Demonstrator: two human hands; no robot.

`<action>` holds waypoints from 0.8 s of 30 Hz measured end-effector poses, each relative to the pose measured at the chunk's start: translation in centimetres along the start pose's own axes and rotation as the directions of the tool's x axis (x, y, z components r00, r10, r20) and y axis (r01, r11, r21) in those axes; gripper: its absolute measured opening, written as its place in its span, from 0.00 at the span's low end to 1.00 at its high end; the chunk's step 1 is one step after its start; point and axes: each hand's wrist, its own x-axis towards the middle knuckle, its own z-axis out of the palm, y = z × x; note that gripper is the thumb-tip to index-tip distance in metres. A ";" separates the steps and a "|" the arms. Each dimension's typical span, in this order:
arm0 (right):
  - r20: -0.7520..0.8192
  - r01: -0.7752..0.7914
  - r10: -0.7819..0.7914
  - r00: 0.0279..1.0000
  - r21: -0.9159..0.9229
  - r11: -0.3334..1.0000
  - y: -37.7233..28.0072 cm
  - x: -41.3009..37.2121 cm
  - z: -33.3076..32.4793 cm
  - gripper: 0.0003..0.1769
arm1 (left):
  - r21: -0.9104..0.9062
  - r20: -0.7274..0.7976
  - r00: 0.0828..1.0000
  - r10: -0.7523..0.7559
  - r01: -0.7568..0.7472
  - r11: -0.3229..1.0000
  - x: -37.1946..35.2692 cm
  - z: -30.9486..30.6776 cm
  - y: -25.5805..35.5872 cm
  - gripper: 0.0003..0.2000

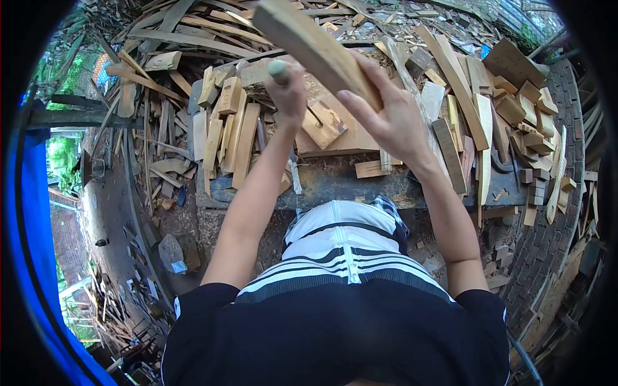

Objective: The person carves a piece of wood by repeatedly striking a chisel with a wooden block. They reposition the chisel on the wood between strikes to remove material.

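Note:
My right hand (386, 116) grips a long wooden plank (309, 45) and holds it raised and tilted over the workbench (347, 183). My left hand (288, 90) is closed around a tool with a pale green rounded handle end (278, 69); the tool's working end is hidden behind the hand and plank. Below both hands a thick wooden block (328, 128) with a smaller piece on it rests on the bench.
Many wooden offcuts and slats (225, 122) lie piled on the bench and behind it. More blocks and boards (521, 122) are stacked at the right. A blue sheet (32, 225) hangs at the left. Scrap wood litters the ground (129, 302).

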 end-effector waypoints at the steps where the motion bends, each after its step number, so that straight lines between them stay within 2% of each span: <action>1: 0.004 -0.036 0.035 0.999 0.067 0.997 0.2 -0.3 -0.1 0.35 | -0.037 -0.070 0.997 0.017 -0.020 0.999 1.0 -0.3 0.0 0.07; 5: -0.057 -0.041 0.046 0.997 0.079 0.996 2.4 -2.5 0.0 0.35 | -0.127 -0.167 0.986 0.022 -0.043 0.991 2.3 -2.1 0.9 0.08; 6: -0.062 -0.081 0.088 0.994 0.101 0.992 2.7 -3.0 0.0 0.36 | -0.122 -0.171 0.985 0.016 -0.038 0.992 2.1 -1.7 1.4 0.08; 8: -0.059 -0.114 0.122 0.991 0.125 0.986 3.4 -3.7 0.3 0.36 | -0.048 -0.177 0.984 0.021 -0.030 0.998 1.8 -0.6 2.6 0.13; 10: -0.053 -0.178 0.188 0.981 0.153 0.972 4.1 -4.1 0.7 0.36 | -0.039 -0.150 0.988 0.043 -0.050 0.998 1.7 -0.4 2.1 0.12; 12: -0.058 -0.178 0.189 0.980 0.150 0.972 4.4 -4.3 0.9 0.37 | 0.038 -0.112 0.993 0.033 -0.029 0.999 1.4 -0.1 1.7 0.11; 19: -0.032 -0.233 0.240 0.970 0.142 0.962 4.9 -5.0 0.9 0.37 | 0.077 -0.095 0.995 0.041 -0.034 0.996 0.6 0.5 1.0 0.11; 24: -0.051 -0.210 0.214 0.975 0.080 0.974 5.8 -5.4 1.4 0.37 | 0.113 -0.105 0.992 0.064 -0.052 0.992 0.6 0.4 0.7 0.13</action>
